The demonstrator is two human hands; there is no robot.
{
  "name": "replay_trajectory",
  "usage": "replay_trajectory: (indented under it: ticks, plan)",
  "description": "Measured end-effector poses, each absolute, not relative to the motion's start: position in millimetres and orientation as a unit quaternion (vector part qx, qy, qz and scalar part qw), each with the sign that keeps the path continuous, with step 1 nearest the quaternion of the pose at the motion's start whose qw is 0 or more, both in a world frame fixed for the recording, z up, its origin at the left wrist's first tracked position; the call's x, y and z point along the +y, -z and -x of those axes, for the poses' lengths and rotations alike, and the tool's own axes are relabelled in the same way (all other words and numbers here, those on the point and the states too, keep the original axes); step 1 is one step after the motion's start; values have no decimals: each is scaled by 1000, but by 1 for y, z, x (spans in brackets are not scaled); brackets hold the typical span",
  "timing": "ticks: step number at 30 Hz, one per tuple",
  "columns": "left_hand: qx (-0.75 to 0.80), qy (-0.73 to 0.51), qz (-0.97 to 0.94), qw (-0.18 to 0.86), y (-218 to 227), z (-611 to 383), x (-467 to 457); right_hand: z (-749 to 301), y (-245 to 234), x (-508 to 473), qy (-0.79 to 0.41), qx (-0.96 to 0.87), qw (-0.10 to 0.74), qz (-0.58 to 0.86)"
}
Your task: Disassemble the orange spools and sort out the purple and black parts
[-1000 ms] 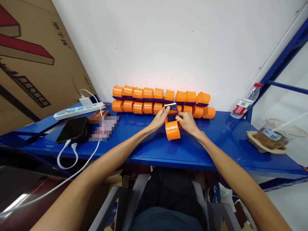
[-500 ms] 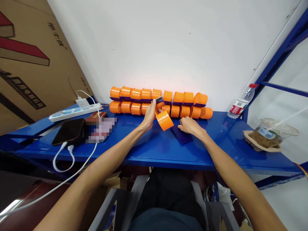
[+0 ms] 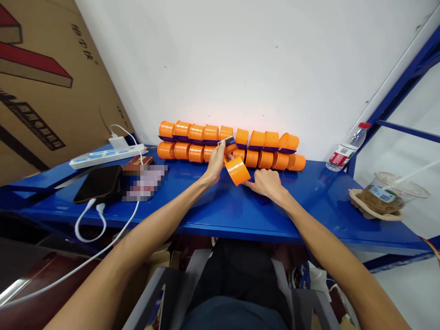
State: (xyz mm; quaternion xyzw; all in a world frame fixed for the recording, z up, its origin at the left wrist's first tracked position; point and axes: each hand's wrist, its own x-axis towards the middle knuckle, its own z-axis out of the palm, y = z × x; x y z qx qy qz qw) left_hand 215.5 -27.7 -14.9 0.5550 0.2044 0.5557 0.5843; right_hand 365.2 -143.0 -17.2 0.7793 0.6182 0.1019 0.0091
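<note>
My left hand (image 3: 216,164) is closed around an orange plastic tape dispenser (image 3: 238,171), or something much like one. Its wide round ring hangs at the lower right, and a dark, shiny-edged end (image 3: 227,143) sticks up past my thumb. Just right of the ring is my right hand (image 3: 268,183), low over the table, fingers curled and one digit reaching left to the ring's lower edge. Beneath that hand, a dark blue flat piece (image 3: 260,198) shows only in part; the exact grip on it is hidden. Behind both hands stand two stacked rows of orange round pieces (image 3: 197,153) with dark blue flaps.
The blue table (image 3: 220,215) meets a white wall. On the left lie a power strip (image 3: 106,156), a black phone (image 3: 99,184) with white cables and a blurred item. A water bottle (image 3: 347,149) and a drink cup (image 3: 385,195) in a cardboard holder stand right.
My right hand has shifted slightly left and down, with one digit now stretched to the orange ring. More of the dark blue piece is covered. My left hand keeps its hold.
</note>
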Motion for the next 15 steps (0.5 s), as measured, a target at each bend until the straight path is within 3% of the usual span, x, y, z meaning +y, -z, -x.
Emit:
replay_trajectory:
  ticks: [11,15]
  plan:
    - [207,-561,-561,572,13,-213,-30,-348,-7,-157,-81,628,10,-774]
    - [216,-572,-557,562,12,-213,-28,-353,-22,-161,-108,573,-120,-804]
